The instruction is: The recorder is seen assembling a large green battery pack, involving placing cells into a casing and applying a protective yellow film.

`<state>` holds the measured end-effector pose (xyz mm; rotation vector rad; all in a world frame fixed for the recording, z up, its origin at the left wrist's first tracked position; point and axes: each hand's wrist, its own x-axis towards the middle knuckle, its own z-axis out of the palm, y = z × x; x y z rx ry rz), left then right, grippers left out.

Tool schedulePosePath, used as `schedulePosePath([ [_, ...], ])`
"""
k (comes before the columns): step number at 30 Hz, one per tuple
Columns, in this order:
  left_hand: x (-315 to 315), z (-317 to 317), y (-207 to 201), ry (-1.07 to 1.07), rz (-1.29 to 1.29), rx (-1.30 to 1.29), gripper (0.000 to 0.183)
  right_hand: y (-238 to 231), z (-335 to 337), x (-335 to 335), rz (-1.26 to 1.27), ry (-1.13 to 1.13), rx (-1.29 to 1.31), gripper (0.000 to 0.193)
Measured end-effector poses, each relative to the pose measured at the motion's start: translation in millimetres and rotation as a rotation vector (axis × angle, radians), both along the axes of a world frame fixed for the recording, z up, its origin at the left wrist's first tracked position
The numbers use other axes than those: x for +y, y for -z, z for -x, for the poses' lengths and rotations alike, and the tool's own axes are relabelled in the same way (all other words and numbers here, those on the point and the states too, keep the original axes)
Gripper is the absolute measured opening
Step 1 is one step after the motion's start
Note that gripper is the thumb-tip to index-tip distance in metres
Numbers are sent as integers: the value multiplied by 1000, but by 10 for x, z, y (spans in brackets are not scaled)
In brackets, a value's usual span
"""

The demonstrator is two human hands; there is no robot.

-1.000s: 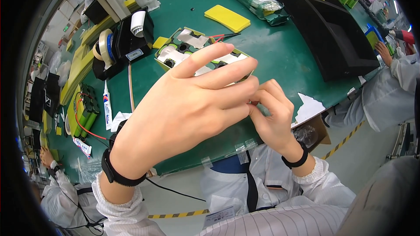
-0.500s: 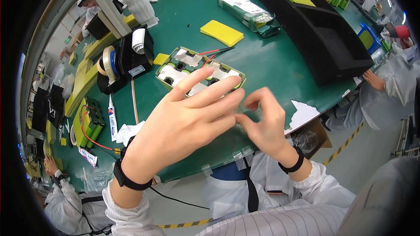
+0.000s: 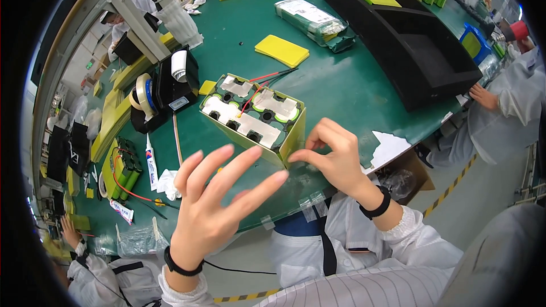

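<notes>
A battery pack point(image 3: 250, 112) stands on the green table in front of me, its sides covered with yellow-green sheets. White pads and black cell holders show on its top, and thin red and black wires point(image 3: 270, 75) run off its far edge. My left hand point(image 3: 219, 210) is open, fingers spread, over the table's near edge and holding nothing. At the pack's near right corner is my right hand point(image 3: 333, 156), its fingers curled and its thumb against the corner edge. Whether a thin piece sits between that thumb and forefinger is too small to see.
Yellow sheets point(image 3: 281, 50) and a wrapped green package point(image 3: 313, 20) lie behind the pack. A black foam tray point(image 3: 398, 40) fills the right side. Left are a tape dispenser point(image 3: 165, 88), glue tubes point(image 3: 151, 165) and another battery pack point(image 3: 122, 167). Co-workers' hands point(image 3: 486, 98) rest at both sides.
My left hand has drawn back toward me and left, off the pack, uncovering its top. The pack now tilts more into view. My right hand has shifted slightly left and down to its corner.
</notes>
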<state>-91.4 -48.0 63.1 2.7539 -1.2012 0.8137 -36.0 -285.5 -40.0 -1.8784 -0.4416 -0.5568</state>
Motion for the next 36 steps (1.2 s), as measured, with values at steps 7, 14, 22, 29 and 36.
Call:
schedulePosePath([
  [7,316,610,114,-183,143,22,37,-38,-44,8,-149,-51,227,33],
  [14,371,986,406,-355,401,110,46,12,-125,-33,-85,6,154,33],
  [22,153,1121,792,-429,725,243,42,16,-80,-18,4,-20,52,35],
  [29,43,1215,997,-494,895,260,37,-43,-63,-20,147,-73,-27,34],
  [36,-60,1349,1128,-523,1050,332,34,-97,-76,-77,135,36,-1,24],
])
